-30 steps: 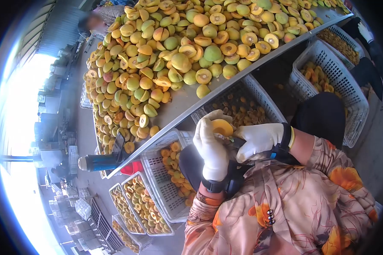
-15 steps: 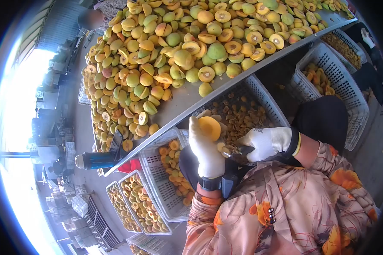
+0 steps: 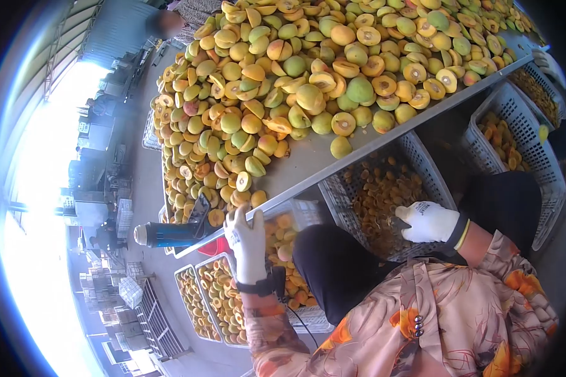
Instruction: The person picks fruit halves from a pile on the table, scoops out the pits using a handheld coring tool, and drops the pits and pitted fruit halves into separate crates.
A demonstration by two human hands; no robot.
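Note:
My left hand point(image 3: 247, 244), in a white glove, is at the table edge above a crate of yellow peach halves point(image 3: 300, 286). Its fingers are apart and hold nothing. Just right of it, a peach half point(image 3: 285, 252) shows over that crate. My right hand point(image 3: 426, 222), also gloved, is closed above a grey crate point(image 3: 429, 164) of brown peach pits point(image 3: 377, 204). The small metal tool seen in it earlier is now hard to make out against the pits. Many halved peaches point(image 3: 308, 97) are heaped on the metal table point(image 3: 308, 160).
A blue flask point(image 3: 176, 234) and a phone-like dark object point(image 3: 200, 208) are at the table's left corner. Full crates of peach halves point(image 3: 223, 295) stand on the floor at left. More crates point(image 3: 534, 157) stand at right, and another person point(image 3: 192, 16) is across the table.
My left hand has moved left, away from my right hand, and let go of the peach half. My right hand has shifted right over the pits. The view has shifted too.

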